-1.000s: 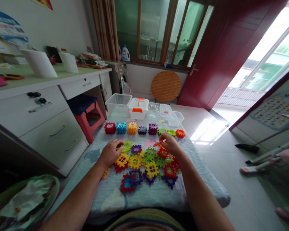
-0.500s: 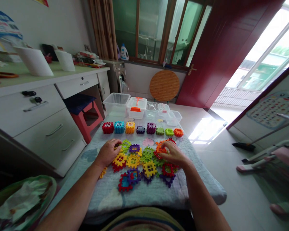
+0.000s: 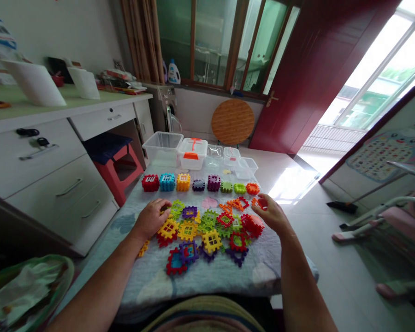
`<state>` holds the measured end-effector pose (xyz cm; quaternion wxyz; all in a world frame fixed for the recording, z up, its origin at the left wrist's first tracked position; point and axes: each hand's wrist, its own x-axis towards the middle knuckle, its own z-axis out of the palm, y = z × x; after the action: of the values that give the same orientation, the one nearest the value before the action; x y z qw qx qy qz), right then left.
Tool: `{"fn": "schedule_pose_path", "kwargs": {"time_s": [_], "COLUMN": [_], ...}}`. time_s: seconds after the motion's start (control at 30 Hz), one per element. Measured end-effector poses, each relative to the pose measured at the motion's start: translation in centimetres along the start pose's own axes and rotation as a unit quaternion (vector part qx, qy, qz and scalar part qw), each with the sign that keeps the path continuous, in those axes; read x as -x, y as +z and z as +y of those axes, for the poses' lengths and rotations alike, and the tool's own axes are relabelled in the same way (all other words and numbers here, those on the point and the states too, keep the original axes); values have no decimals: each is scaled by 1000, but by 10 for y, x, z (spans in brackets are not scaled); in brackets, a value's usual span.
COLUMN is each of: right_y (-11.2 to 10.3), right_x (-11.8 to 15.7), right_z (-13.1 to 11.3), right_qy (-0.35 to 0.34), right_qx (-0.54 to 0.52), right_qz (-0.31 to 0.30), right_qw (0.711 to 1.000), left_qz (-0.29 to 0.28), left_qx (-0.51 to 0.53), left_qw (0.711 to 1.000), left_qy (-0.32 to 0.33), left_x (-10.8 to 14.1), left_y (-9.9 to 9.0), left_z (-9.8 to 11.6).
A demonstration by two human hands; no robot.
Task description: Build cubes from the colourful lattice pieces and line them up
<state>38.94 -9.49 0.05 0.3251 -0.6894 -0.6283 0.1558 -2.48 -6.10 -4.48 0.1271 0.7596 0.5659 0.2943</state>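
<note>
Right hand (image 3: 272,216): fingers parted around an orange piece (image 3: 257,203) (grip unconfirmed); left hand (image 3: 152,219): fingers curled beside a green piece (image 3: 177,209), contents hidden.

Between the left hand (image 3: 151,218) and the right hand (image 3: 270,213), loose plastic pieces (image 3: 207,227) lie crowded and overlapping, blocking a low pass across the cloth (image 3: 152,281). Beyond both hands, a row of stacked pieces (image 3: 198,185) crosses the way, with clear bins (image 3: 163,146) behind it. A narrow strip of bare cloth runs between pile and row. Wider bare cloth lies nearer the body, between the forearms.
</note>
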Motion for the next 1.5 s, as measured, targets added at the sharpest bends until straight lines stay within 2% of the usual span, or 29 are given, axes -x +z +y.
{"fn": "schedule_pose_path", "kwargs": {"time_s": [0.07, 0.17, 0.27, 0.47, 0.67, 0.97, 1.03, 1.13, 1.3, 1.4, 1.5], "right_y": [-9, -14, -14, -14, -14, -14, -15, -18, -21, -18, -14], "right_x": [5, 15, 20, 19, 18, 5, 2, -11, -59, -90, -112], "right_z": [12, 20, 21, 20, 20, 2, 2, 5, 12, 13, 13], "right_qy": [20, -2, -20, -38, -35, -99, -107, -121, -108, -89, -82], "right_qx": [17, 4, -23, -49, -40, 114, 127, 128, 157, 191, 228], "right_qz": [-16, -85, -148, -205, -216, -254, -243, -189, -100, -88, -106], "right_qw": [1000, 996, 989, 977, 975, 955, 956, 966, 977, 974, 964], "left_qz": [-3, -3, 1, 11, 7, 6, 9, 12, 17, 14, 10], "left_qx": [0, -3, -4, 2, 0, -5, -3, 0, 3, 3, 4], "left_qw": [1000, 1000, 1000, 1000, 1000, 1000, 1000, 1000, 1000, 1000, 1000], "left_qy": [-1, 1, 5, 5, 6, 1, -1, 0, 1, -1, -1], "left_x": [0, 0, 0, 0, 0, 0, 0, 0, 0, 0, 1], "left_y": [-1, -1, -1, 0, 0, -1, -1, 0, 0, -2, -2], "left_z": [0, 1, 0, -1, -1, 0, 1, 0, -1, 1, 3]}}
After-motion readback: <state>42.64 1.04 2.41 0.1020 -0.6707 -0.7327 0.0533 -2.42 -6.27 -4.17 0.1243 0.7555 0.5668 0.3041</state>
